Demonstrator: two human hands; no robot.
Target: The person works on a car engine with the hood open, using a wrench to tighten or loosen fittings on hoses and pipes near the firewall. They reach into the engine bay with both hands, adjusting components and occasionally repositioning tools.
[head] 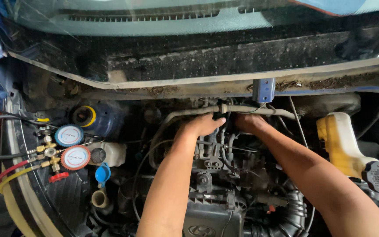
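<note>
Deep at the back of the engine bay, just under the dusty cowl, a pale grey metal pipe [224, 109] running sideways, with the left hand [203, 124] curled loosely against it from below, fingers bent, and the right hand [247, 122] reaching in just beside, fingers hidden behind black hoses so grip impossible to tell. Farther out: a yellowed plastic coolant reservoir [341, 142] at right, blue and red round manifold gauges [72, 147] with brass valves at left, black ribbed intake hose [288, 217] near the bottom.
</note>
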